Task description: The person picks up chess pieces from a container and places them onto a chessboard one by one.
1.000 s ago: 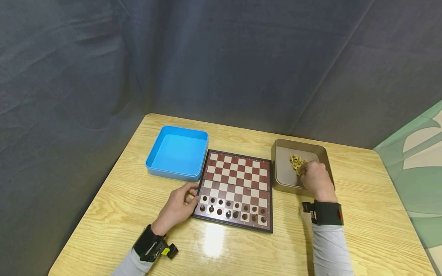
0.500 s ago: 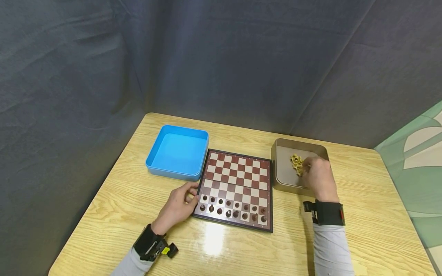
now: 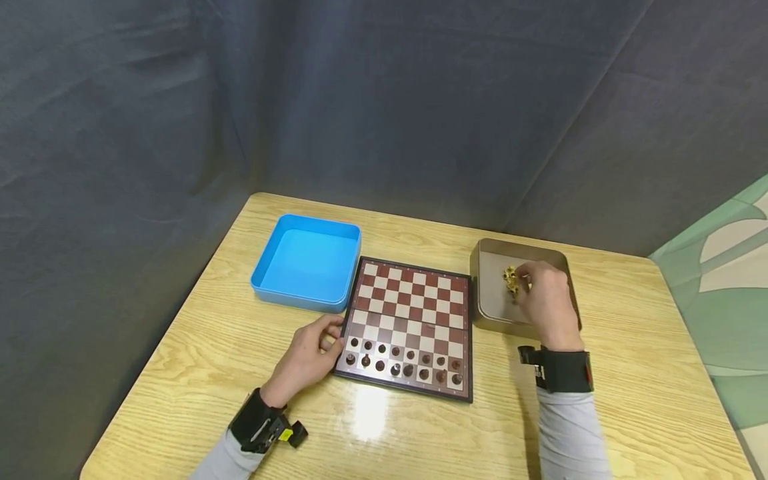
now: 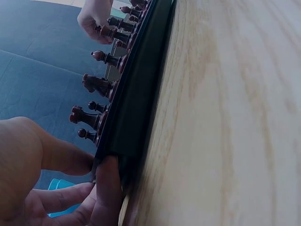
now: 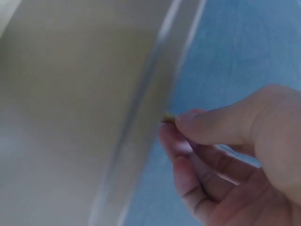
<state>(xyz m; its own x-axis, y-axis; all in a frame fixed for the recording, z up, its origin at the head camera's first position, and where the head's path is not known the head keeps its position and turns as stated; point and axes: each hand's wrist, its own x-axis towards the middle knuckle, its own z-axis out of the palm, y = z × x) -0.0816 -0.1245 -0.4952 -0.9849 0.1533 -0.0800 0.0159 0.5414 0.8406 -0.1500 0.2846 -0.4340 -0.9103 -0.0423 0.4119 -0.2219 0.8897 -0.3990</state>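
Note:
The chessboard point(image 3: 417, 293) lies unfolded on the table, two rows of dark brown chess pieces point(image 3: 395, 369) standing along its near side. At its left edge my left hand point(image 3: 307, 353) holds the rim; the left wrist view shows thumb and fingers point(image 4: 108, 188) bent around the corner. Over the metal tin point(image 3: 503, 326) to the right, my right hand point(image 3: 547, 300) pinches a small gold chess piece point(image 5: 169, 117) between thumb and index finger. Only its tip shows. A small heap of gold chess pieces point(image 3: 511, 279) lies in the tin, partly covered by that hand.
An empty blue tray point(image 3: 307, 267) stands left of the board, close to its far corner. The tin sits right against the board's right side. Dark grey curtain point(image 3: 384, 120) hangs behind the wooden table point(image 3: 636, 333).
My right hand has shifted slightly, and its fingers have come up from the gold heap with a piece pinched. My left hand has stayed on the board's edge.

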